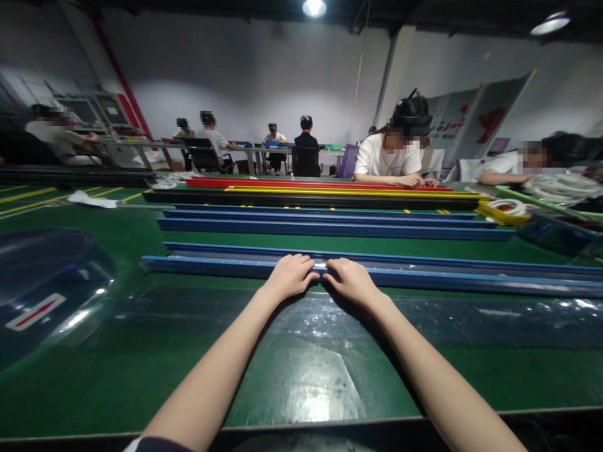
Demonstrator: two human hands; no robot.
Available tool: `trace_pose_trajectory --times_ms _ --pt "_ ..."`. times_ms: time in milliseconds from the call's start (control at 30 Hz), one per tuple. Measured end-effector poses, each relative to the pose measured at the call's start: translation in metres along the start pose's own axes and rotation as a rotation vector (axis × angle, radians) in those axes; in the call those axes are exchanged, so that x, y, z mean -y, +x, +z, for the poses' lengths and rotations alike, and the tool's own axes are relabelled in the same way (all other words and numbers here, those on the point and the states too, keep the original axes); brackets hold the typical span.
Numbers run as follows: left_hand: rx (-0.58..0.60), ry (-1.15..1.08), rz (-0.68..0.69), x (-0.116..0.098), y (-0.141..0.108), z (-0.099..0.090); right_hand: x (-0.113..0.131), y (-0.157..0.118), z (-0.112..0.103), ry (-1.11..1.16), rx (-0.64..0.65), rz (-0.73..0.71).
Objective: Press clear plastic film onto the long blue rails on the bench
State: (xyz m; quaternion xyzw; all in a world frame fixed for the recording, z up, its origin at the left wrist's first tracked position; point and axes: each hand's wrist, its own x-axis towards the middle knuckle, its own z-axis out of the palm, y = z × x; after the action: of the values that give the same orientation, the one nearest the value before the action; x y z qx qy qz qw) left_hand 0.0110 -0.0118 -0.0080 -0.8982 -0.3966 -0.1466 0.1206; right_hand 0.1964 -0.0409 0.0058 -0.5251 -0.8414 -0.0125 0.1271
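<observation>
Both my hands grip a long blue channel strip [424, 277] that lies crosswise on the green table [198, 376]. My left hand [293, 276] has its fingers curled over the strip's near wall, thumb on the front side. A short gap to the right, my right hand [349, 280] holds the strip the same way. Between the walls of the channel a clear shiny film or strip is visible. On the near side of the channel, a flat transparent plastic strip [471, 320] lies along the table, passing beneath my forearms.
Farther back lie more blue channels [330, 228], then black, yellow and red strips [306, 183]. Rolled clear plastic with a red-arrow label [38, 312] rests at left. A yellow box [509, 215] stands at right. A co-worker [391, 154] leans over the far edge.
</observation>
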Motion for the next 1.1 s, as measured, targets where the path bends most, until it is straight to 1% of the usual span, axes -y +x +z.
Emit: trace_pose_trajectory --times_ms 200,533,733,967,1100 --pt "0.002 0.022 -0.023 -0.002 0.001 0.001 0.008 0.000 0.004 -0.109 -0.025 -0.055" --pt "-0.010 0.030 -0.025 -0.003 0.001 0.000 0.007 0.001 0.004 -0.128 -0.025 -0.067" --pt "0.031 -0.036 -0.032 0.000 0.002 -0.003 0.008 0.004 0.003 -0.112 0.006 0.013" --pt "0.077 -0.109 -0.043 0.011 0.001 -0.011 0.008 0.004 0.001 -0.086 -0.002 0.054" --pt "0.113 -0.116 -0.078 0.017 -0.002 -0.014 0.004 0.001 -0.003 -0.095 0.015 0.074"
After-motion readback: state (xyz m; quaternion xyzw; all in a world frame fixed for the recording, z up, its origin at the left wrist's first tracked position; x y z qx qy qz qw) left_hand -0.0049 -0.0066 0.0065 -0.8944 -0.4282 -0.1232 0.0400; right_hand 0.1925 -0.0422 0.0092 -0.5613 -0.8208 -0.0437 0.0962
